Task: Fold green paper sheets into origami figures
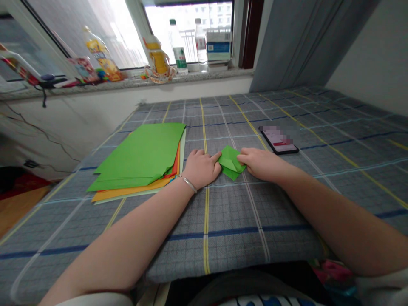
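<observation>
1. Two bare hands meet palm-down, the left hand and right hand, forearms angled inward over a plaid bed cover.
2. Between the hands, a small folded green paper stays flat, gripped at both sides by the fingertips.
3. Done so far: that one layered piece. Left to fold: a stack of coloured paper sheets, lying flat just beside the left hand.
4. Beyond the right hand: a smartphone, its screen blurred.
</observation>
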A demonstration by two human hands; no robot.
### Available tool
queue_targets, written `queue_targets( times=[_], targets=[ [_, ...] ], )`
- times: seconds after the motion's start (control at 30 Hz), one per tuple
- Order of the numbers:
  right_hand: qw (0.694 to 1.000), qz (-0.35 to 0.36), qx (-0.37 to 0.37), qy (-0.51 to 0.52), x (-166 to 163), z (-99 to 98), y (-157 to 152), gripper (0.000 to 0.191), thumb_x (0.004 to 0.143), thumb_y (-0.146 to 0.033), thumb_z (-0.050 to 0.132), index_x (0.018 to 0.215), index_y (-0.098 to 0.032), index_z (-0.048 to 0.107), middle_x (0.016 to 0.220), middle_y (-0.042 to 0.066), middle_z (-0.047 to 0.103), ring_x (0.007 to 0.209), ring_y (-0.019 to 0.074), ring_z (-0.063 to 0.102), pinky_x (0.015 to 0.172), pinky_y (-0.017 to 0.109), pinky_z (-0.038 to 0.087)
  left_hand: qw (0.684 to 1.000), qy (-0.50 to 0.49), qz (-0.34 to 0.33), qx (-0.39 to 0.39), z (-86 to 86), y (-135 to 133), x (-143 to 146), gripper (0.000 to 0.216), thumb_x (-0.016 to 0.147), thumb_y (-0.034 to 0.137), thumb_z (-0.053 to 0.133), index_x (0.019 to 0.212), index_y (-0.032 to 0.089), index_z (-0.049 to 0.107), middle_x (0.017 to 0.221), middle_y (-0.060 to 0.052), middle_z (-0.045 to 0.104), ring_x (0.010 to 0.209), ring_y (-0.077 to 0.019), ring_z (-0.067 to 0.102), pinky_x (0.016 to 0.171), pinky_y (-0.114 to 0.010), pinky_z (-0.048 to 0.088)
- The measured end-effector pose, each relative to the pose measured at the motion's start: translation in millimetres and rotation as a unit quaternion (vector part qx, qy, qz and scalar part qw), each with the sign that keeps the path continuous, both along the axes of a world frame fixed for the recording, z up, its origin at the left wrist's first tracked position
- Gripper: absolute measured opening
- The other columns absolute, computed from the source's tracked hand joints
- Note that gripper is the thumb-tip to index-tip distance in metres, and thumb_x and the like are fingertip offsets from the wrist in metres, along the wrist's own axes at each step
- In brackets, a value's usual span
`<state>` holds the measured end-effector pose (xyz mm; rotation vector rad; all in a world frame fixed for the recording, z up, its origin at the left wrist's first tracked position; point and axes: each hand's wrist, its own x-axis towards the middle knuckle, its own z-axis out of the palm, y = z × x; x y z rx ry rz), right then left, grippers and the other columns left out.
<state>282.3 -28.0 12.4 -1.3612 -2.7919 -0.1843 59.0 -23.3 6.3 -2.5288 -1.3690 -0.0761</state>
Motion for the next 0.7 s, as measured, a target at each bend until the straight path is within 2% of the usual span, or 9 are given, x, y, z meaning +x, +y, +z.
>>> queue_targets(
  times=[0.2,0.3,0.37,0.43,0.53,0.63,0.7],
  targets=[
    [0.999,0.002,0.026,-0.020,-1,0.5,-4,0.022,0.089,-0.011,0.045,0.100,-0.020,0.062,0.119,0.010,0.062,0.103,0.0236,0.058,0.080,0.033,0.043,0.998,-0.061,0.011,-0.032,-6.7,6,1,0.050,0.101,0.037,0.024,0.133,0.019,0.057,0.103,-0.011,0.072,0.092,-0.0224,0.060,0.089,-0.038,0.040],
    [1.000,-0.013,0.008,0.003,-1,-1.2,-3,0.028,0.090,-0.010,0.042,0.108,-0.018,0.061,0.130,0.010,0.059,0.109,0.0241,0.058,0.086,0.035,0.044,0.997,-0.075,0.017,-0.022,-9.5,7,3,0.048,0.099,0.043,0.032,0.134,0.018,0.055,0.105,-0.012,0.069,0.096,-0.0237,0.059,0.090,-0.037,0.040],
    [0.999,-0.034,-0.013,0.024,-2,-2.4,-3,0.030,0.089,-0.009,0.040,0.110,-0.017,0.061,0.129,0.011,0.060,0.109,0.0231,0.058,0.088,0.034,0.043,0.997,-0.074,0.019,-0.010,-11.2,6,4,0.049,0.096,0.043,0.040,0.135,0.018,0.053,0.107,-0.012,0.066,0.098,-0.0251,0.057,0.090,-0.037,0.041],
    [0.997,-0.058,-0.029,0.033,-5,-3.1,-3,0.029,0.089,-0.010,0.039,0.106,-0.017,0.061,0.118,0.011,0.065,0.105,0.0228,0.060,0.088,0.034,0.043,0.997,-0.073,0.016,-0.007,-12.9,6,5,0.049,0.095,0.042,0.042,0.136,0.017,0.053,0.107,-0.013,0.063,0.099,-0.0259,0.056,0.091,-0.037,0.041],
    [0.997,-0.071,-0.020,0.037,-10,-3.9,-4,0.024,0.094,-0.023,0.041,0.104,-0.016,0.061,0.108,0.012,0.067,0.100,0.0255,0.060,0.088,0.037,0.043,0.997,-0.075,0.011,-0.009,-15.2,7,6,0.055,0.094,0.049,0.042,0.137,0.016,0.051,0.106,-0.013,0.062,0.099,-0.0274,0.055,0.092,-0.039,0.040],
    [0.997,-0.061,-0.009,0.052,-12,-5.4,-4,0.036,0.092,-0.045,0.051,0.106,-0.014,0.061,0.108,0.013,0.066,0.101,0.0287,0.058,0.089,0.040,0.044,0.997,-0.080,0.012,-0.016,-16.2,8,6,0.065,0.091,0.060,0.043,0.138,0.015,0.050,0.106,-0.014,0.061,0.101,-0.0293,0.054,0.093,-0.041,0.040],
    [0.996,-0.054,-0.018,0.068,-11,-7.1,-3,0.045,0.088,-0.052,0.055,0.111,-0.014,0.061,0.113,0.012,0.065,0.103,0.0291,0.057,0.092,0.040,0.044,0.996,-0.084,0.010,-0.023,-16.3,9,6,0.069,0.090,0.062,0.044,0.139,0.014,0.049,0.106,-0.014,0.061,0.102,-0.0296,0.053,0.094,-0.041,0.040]
  ],
)
